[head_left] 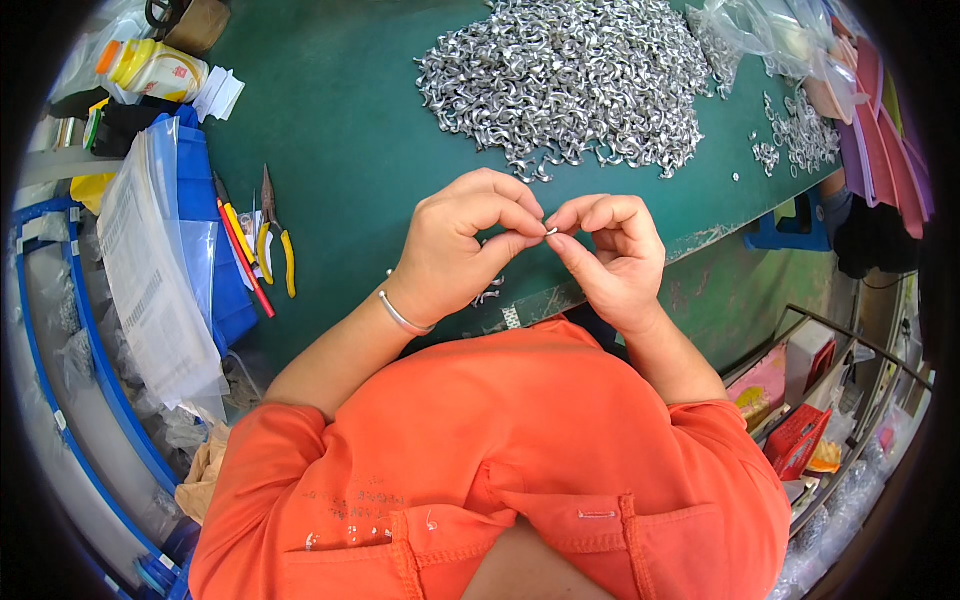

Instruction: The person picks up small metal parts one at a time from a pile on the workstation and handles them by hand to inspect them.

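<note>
Near the front edge of the green table, my left hand (465,232) and my right hand (614,258) meet fingertip to fingertip. Thumb and forefinger of each are pinched on a small silver metal piece (551,232), mostly covered by the fingers. Whether it is one part or two joined, I cannot tell. Several loose curved metal pieces (486,297) lie on the table beside my left wrist. Beyond my hands rises a large heap of small curved silver metal pieces (575,85).
Yellow-handled pliers (268,235) and a red pen (262,290) lie left, next to a blue bin (232,290) with plastic-sleeved papers (160,270). A smaller heap of metal rings (806,135) sits at the right, near clear plastic bags (770,30). A yellow-and-white bottle (155,70) lies far left.
</note>
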`<action>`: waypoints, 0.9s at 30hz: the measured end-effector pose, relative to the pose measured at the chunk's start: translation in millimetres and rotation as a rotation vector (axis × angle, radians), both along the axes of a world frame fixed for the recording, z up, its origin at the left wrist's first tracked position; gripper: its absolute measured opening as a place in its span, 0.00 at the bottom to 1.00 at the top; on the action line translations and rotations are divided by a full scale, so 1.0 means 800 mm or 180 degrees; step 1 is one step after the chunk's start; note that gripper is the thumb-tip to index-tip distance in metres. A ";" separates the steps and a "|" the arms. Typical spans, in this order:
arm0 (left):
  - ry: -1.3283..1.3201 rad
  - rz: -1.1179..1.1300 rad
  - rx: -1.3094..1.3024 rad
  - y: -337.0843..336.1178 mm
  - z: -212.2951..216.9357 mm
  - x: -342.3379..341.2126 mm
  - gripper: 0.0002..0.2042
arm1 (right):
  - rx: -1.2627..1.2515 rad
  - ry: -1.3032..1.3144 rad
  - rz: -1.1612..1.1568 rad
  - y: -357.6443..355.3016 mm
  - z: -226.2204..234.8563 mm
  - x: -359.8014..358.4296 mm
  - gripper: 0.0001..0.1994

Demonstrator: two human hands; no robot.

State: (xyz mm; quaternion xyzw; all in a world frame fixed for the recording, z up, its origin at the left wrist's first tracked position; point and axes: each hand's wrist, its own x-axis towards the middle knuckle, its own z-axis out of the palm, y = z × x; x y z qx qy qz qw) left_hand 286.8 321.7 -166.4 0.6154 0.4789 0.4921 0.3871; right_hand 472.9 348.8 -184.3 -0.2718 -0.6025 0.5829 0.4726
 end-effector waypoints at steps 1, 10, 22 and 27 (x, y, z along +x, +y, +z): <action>0.0093 0.0011 0.0130 0.000 0.000 0.000 0.08 | -0.0011 0.0029 0.0018 0.000 0.000 0.000 0.15; 0.0565 -0.0172 -0.0016 -0.001 0.006 -0.011 0.06 | 0.1074 -0.1149 -0.0163 0.020 0.000 0.003 0.11; 0.1387 -0.0786 -0.0044 0.004 -0.006 -0.028 0.04 | 0.1507 -0.1838 -0.0370 0.054 -0.008 0.014 0.11; 0.1031 -0.0371 -0.0599 0.008 -0.001 -0.018 0.02 | 0.1735 -0.1896 -0.0372 0.060 -0.008 0.006 0.10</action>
